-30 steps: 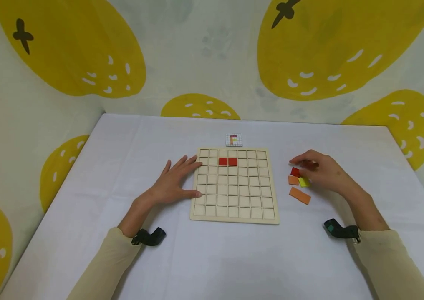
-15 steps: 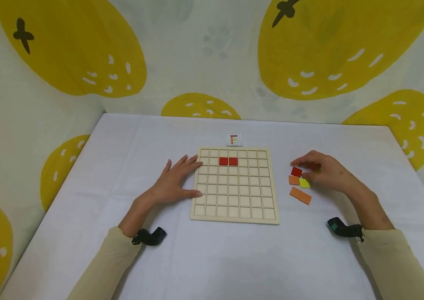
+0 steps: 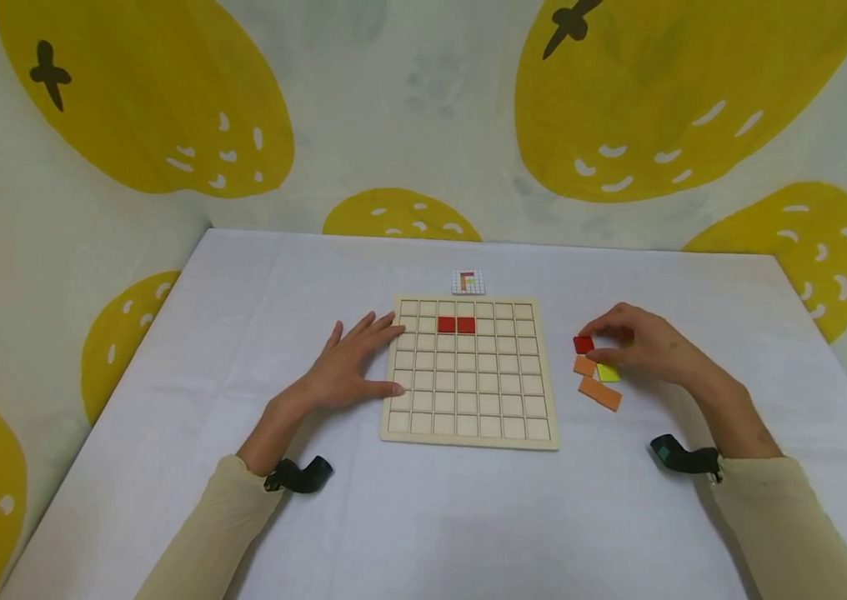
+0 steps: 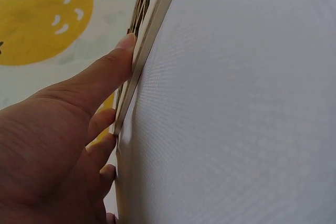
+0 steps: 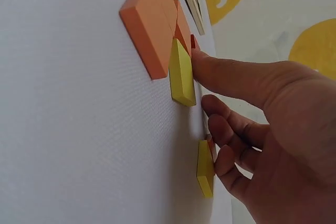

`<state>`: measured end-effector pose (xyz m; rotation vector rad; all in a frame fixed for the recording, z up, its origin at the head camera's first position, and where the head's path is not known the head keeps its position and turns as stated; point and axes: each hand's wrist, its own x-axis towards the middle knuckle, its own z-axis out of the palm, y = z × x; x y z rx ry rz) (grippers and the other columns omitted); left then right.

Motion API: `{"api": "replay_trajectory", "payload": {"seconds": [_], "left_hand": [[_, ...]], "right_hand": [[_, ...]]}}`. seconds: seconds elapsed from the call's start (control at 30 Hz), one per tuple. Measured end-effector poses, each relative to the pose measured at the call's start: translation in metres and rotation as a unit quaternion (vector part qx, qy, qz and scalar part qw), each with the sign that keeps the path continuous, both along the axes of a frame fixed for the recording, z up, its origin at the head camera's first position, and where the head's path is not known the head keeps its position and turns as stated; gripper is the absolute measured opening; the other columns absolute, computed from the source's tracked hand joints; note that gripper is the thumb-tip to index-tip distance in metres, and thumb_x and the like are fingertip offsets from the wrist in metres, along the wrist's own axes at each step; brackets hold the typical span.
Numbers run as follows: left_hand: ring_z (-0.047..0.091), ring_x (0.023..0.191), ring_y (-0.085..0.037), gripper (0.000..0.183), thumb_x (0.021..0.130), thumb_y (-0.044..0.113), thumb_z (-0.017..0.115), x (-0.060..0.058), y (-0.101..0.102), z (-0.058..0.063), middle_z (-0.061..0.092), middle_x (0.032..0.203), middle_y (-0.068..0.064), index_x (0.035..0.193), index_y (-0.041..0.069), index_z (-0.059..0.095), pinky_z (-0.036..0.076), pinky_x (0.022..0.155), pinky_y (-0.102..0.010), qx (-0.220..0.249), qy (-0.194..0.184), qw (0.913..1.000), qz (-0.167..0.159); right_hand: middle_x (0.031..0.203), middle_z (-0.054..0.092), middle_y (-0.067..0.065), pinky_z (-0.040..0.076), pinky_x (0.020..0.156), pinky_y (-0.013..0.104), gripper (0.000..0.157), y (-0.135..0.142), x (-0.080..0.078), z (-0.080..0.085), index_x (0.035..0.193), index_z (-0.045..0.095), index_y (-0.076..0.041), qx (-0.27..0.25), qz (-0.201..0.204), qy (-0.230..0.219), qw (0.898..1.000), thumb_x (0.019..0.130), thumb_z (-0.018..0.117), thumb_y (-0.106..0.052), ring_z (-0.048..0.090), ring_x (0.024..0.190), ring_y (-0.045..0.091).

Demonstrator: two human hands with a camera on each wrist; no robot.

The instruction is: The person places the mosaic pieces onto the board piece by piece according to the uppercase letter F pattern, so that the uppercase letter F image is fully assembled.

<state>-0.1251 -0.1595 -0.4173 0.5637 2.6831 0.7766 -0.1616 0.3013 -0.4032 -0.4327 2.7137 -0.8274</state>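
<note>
My left hand (image 3: pixel 344 367) lies spread at the left side of a wooden grid board (image 3: pixel 553 437), thumb and fingertips on its frame. In the left wrist view the thumb (image 4: pixel 107 72) presses the board's rim (image 4: pixel 149 40). My right hand (image 3: pixel 644 343) pinches a red square tile (image 3: pixel 583 344) between thumb and forefinger, right of the board. Close by its thumb are an orange square tile (image 3: pixel 584 366), a yellow tile (image 3: pixel 608 373) and a longer orange piece (image 3: pixel 599 393). In the right wrist view another yellow tile (image 5: pixel 205 169) lies by the curled fingers, hidden from the head view.
Two red squares (image 3: pixel 456 325) sit side by side in the second row of the board. A small pattern card (image 3: pixel 468 282) lies just behind it. White cloth (image 3: pixel 468 517) covers the table, and a patterned fabric wall (image 3: pixel 393 108) rises behind.
The right hand's forefinger and thumb have closed on the red tile, which has slid slightly left. The orange square tile has turned a little. The left hand has stayed in place.
</note>
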Motion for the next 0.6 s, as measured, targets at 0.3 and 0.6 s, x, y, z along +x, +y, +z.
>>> {"api": "replay_trajectory", "payload": {"seconds": [0.3, 0.6], "left_hand": [[0.007, 0.166, -0.029, 0.092, 0.087, 0.046, 0.082, 0.0, 0.0, 0.0, 0.02, 0.176, 0.002, 0.163, 0.026, 0.036, -0.004, 0.13, -0.066, -0.002, -0.002, 1.0, -0.003], [0.007, 0.166, -0.028, 0.092, 0.087, 0.047, 0.082, 0.001, -0.001, -0.001, 0.02, 0.176, 0.003, 0.163, 0.028, 0.035, -0.005, 0.13, -0.066, -0.004, 0.001, 1.0, 0.001]], "right_hand": [[0.119, 0.066, 0.008, 0.045, 0.087, 0.018, 0.038, -0.006, 0.004, 0.001, 0.124, 0.073, -0.012, 0.006, -0.03, 0.01, 0.999, 0.091, 0.082, -0.029, 0.054, 0.109, 0.026], [0.115, 0.067, 0.007, 0.047, 0.081, 0.015, 0.031, -0.022, 0.002, 0.004, 0.123, 0.073, -0.015, -0.031, -0.046, 0.028, 0.998, 0.094, 0.079, -0.024, 0.059, 0.103, 0.025]]}}
